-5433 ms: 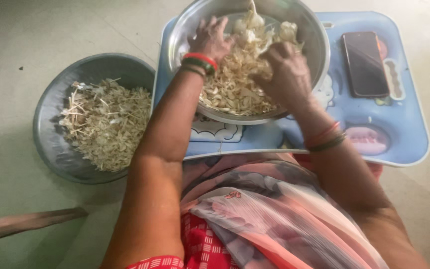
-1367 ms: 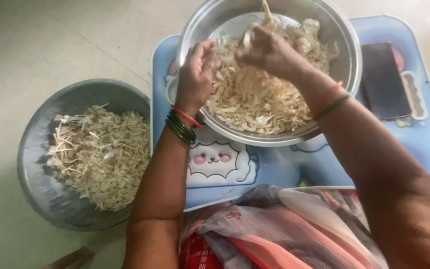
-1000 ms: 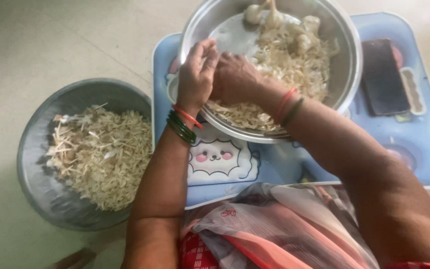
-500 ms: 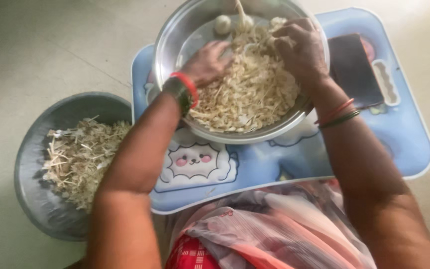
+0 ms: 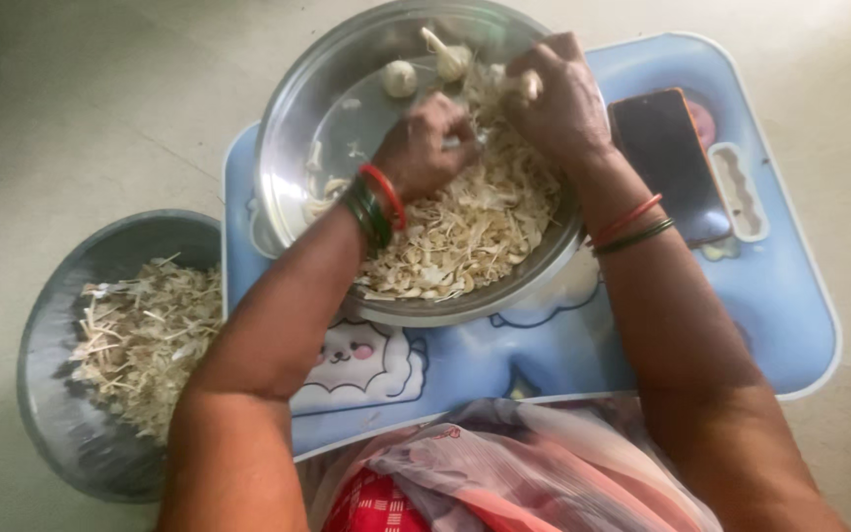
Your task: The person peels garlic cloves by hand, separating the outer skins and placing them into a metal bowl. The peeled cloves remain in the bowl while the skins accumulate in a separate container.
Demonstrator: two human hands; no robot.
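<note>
Both hands are deep in the steel bowl (image 5: 288,148) at the top centre of the frame, working the heap of pale garlic skins (image 5: 465,227). The left hand (image 5: 430,148) is curled into a loose fist on a bunch of skins, and the right hand (image 5: 558,99) pinches a small white piece at its fingertips.

2 whole garlic bulbs (image 5: 399,77) sit on the bare metal at the bowl's upper left. I'd say rake lightly with the fingertips so cloves fall free and skins don't spill onto the blue tray (image 5: 770,296). The phone (image 5: 667,163) lies just right of the bowl. The grey basin (image 5: 61,433) at lower left holds more dry skins.
</note>
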